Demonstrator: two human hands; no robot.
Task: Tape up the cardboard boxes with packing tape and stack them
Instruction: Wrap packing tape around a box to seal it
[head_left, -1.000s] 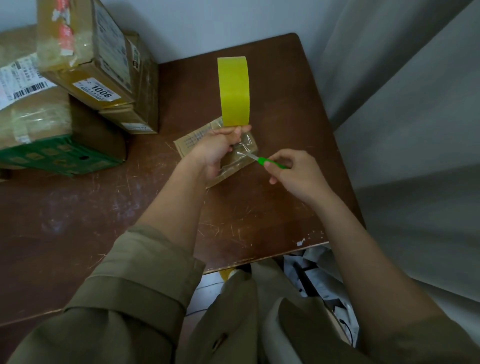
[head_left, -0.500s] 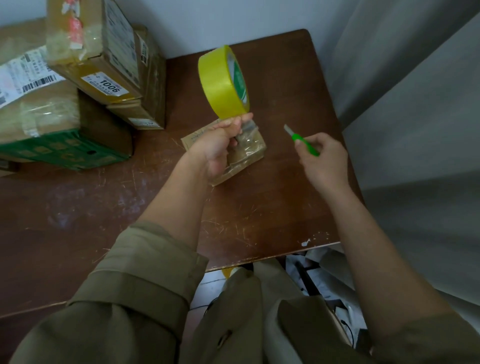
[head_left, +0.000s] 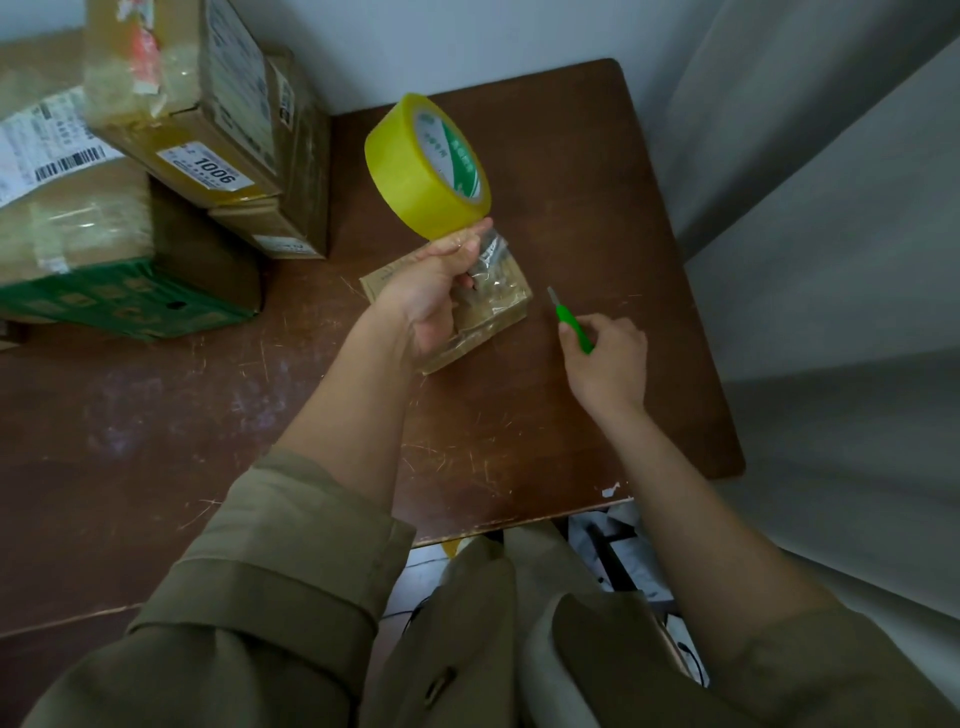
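Here the left hand (head_left: 436, 291) pinches the yellow tape roll (head_left: 428, 166) at its lower edge, thumb and fingers clamped on the roll, lifting it clear above the small box (head_left: 483, 312). A wrinkled clear tail of tape hangs under the fingers toward the box top, though whether it joins roll and box I cannot tell. Raising the roll probably keeps the sticky end off the table (head_left: 597, 208) and the box free for pressing down. The right hand (head_left: 608, 364) closes its fingers round a green cutter (head_left: 571, 325), blade pointing away and upward, held just to the right of the box and apart from it, likely parked out of the tape's way. The box lies flat near the table's middle, glossy with tape across its top, so this one looks close to sealed. To the left a stack (head_left: 171, 156) of taped boxes fills the far corner against the wall, well apart from the small box. Open tabletop lies between them and toward the person, while the right edge and near edge fall close beside the right hand, leaving little room there.
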